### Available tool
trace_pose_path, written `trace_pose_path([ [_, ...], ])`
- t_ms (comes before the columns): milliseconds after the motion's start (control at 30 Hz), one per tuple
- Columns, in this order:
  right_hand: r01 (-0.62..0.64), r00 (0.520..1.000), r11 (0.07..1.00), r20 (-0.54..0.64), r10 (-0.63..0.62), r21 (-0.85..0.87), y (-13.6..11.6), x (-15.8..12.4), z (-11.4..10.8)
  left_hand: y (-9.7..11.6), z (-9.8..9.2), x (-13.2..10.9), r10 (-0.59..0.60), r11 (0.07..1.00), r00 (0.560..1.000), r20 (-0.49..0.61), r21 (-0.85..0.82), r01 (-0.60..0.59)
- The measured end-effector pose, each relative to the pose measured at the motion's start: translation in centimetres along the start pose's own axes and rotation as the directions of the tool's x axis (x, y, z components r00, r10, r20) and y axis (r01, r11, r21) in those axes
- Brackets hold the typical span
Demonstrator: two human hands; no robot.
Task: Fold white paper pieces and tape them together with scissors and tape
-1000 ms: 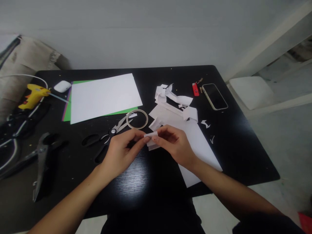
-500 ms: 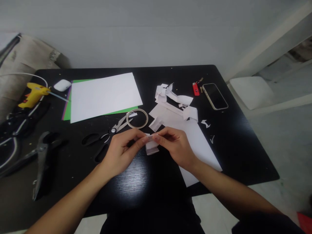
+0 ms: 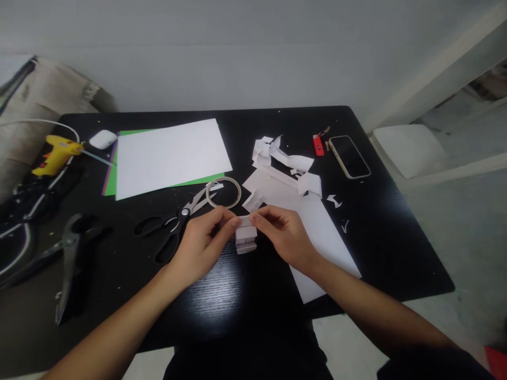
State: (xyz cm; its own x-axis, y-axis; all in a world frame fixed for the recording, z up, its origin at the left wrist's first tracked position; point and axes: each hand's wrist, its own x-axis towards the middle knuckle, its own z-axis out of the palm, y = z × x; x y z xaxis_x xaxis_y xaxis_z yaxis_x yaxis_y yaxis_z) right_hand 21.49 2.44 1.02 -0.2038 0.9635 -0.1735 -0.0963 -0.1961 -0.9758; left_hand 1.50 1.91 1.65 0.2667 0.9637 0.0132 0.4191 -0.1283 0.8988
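Note:
Over the middle of the black table [image 3: 396, 248], my left hand [image 3: 200, 245] and my right hand [image 3: 287, 235] pinch a small folded white paper piece [image 3: 245, 235] from either side, at its top edge. The piece hangs down between the fingertips in stepped folds. Black-handled scissors [image 3: 174, 224] lie just left of my left hand, and a thin roll of clear tape [image 3: 223, 192] lies just beyond my hands. A white sheet [image 3: 317, 227] lies under and to the right of my right hand.
A white sheet on green and purple paper [image 3: 168, 155] lies at the back left. Paper scraps [image 3: 283, 161], a red lighter [image 3: 317, 144] and a phone [image 3: 348, 156] sit at the back right. A yellow glue gun [image 3: 55, 153], a white earbud case [image 3: 103, 139] and pliers [image 3: 69, 253] are at the left.
The paper piece has turned from a flat strip held level to a stepped fold hanging below my fingertips. Both hands stayed in about the same place.

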Motion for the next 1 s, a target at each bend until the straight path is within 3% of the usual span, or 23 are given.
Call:
trace_pose_path([
  [133, -0.071, 0.997, 0.997, 0.019, 0.071, 0.017, 0.3, 0.1, 0.1, -0.2, 0.2, 0.1, -0.045, 0.999, 0.999, 0.008, -0.009, 0.045],
  [300, -0.065, 0.998, 0.998, -0.021, 0.065, 0.008, 0.3, 0.2, 0.0, -0.3, 0.2, 0.1, -0.086, 0.995, 0.993, 0.082, -0.033, 0.089],
  [567, -0.116, 0.992, 0.993, 0.043, 0.116, 0.019, 0.1, 0.2, -0.1, -0.3, 0.1, 0.1, -0.053, 0.998, 0.993, 0.104, 0.028, 0.05],
  [800, -0.139, 0.99, 0.984, 0.029, 0.136, 0.111, 0.5, 0.3, -0.1, -0.4, 0.2, 0.1, -0.097, 0.992, 0.985, 0.145, -0.071, 0.108],
  [900, -0.061, 0.997, 0.997, -0.041, 0.063, 0.05, 1.0, 0.3, -0.1, -0.3, 0.3, 0.1, -0.097, 0.987, 0.982, 0.159, -0.112, 0.116],
  [1000, 0.166, 0.98, 0.971, -0.082, -0.182, -0.172, 1.1, 0.1, -0.2, -0.2, 0.3, 0.2, -0.093, 0.983, 0.984, 0.152, -0.14, 0.115],
])
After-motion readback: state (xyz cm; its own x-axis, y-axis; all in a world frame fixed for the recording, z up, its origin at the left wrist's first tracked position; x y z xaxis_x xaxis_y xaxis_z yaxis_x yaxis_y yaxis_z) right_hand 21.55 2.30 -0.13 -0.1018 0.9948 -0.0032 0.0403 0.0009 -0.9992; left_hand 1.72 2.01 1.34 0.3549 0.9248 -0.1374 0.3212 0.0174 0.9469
